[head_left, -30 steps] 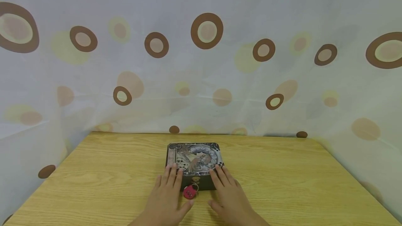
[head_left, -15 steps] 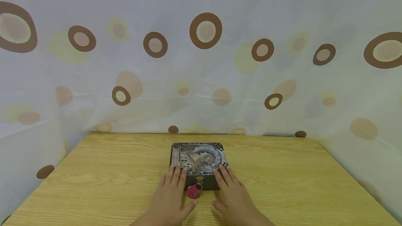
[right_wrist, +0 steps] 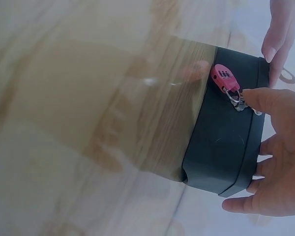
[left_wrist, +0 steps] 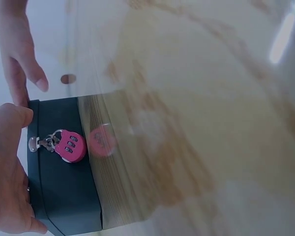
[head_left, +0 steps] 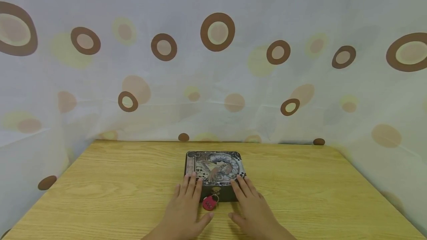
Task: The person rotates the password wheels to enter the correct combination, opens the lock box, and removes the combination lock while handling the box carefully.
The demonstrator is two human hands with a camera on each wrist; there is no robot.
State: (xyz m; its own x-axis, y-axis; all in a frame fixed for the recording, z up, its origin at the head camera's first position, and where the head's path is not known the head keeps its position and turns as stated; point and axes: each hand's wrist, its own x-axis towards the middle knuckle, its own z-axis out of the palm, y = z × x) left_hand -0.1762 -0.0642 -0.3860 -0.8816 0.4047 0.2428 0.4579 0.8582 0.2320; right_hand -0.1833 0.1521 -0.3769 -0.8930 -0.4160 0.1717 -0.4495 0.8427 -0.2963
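Note:
A dark box with an illustrated lid sits on the table, its front toward me. From the metal clasp on its front hangs a pink combination padlock, its number dials showing in the left wrist view. My left hand lies over the lid's front left corner, fingers extended and thumb held out to the side. At the front right corner my right hand rests the same way. The dark front wall of the box faces both wrist cameras. The box's lid is down.
The wood-grain table extends to both sides of the box and behind it. A pale curtain with brown and yellow circles hangs along the table's back and sides. The tabletop's glossy surface reflects the padlock in the wrist views.
The box, with its padlock, has slid a little to the right along the table. Both hands have moved with it, keeping their places on its front corners.

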